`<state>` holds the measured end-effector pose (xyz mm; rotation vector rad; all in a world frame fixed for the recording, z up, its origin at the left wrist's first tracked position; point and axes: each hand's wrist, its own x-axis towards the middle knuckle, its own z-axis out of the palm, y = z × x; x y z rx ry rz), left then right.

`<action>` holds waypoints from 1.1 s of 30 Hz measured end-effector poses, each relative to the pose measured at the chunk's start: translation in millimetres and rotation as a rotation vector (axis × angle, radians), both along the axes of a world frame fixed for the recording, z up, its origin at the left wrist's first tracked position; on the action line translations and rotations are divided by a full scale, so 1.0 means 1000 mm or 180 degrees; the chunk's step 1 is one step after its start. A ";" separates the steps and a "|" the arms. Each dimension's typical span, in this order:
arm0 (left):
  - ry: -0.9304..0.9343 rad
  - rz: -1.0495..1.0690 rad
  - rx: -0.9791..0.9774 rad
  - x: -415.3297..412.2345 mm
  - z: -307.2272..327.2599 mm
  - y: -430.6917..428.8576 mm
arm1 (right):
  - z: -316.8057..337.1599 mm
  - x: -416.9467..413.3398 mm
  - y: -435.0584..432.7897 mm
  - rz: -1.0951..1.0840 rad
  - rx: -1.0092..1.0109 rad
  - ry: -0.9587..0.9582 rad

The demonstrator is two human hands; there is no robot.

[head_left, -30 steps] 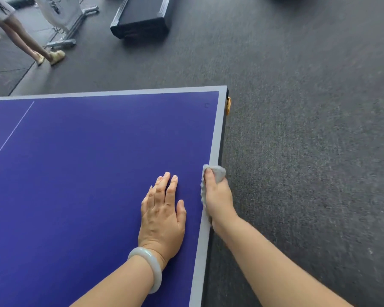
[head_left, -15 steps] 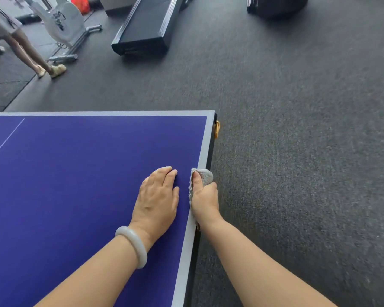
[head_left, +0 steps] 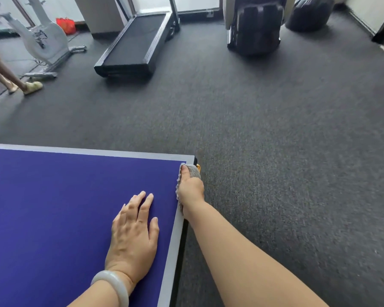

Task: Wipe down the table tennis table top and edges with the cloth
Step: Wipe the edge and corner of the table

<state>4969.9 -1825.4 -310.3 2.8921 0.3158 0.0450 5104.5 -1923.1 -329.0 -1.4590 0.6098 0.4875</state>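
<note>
Right hand [head_left: 190, 191] gripping cloth [head_left: 192, 170], thumb on top, pressing it over right edge of table [head_left: 175, 240], just short of far right corner. Left hand [head_left: 134, 231] lying flat, fingers straight, bracing on top nearby. Step: wiping edge. Next, likely: rounding corner, cloth hugging far edge.

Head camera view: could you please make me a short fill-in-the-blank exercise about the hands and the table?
1. The right hand grips a grey ____ against the side edge of the table.
2. The left hand lies flat on the table and holds ____.
3. The right hand is close to the table's far ____.
Missing words: cloth; nothing; corner.
</note>
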 end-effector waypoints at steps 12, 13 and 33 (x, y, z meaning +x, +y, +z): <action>0.0190 0.0049 0.0054 0.001 0.005 -0.002 | 0.006 -0.018 -0.001 0.0221 -0.1052 -0.1199; 0.0190 0.0060 0.0053 0.000 0.005 -0.002 | 0.008 -0.012 -0.004 0.0098 -0.1038 -0.1316; 0.0124 0.0091 0.0069 0.004 0.000 -0.002 | -0.028 -0.073 0.002 0.0118 -0.0044 -0.0926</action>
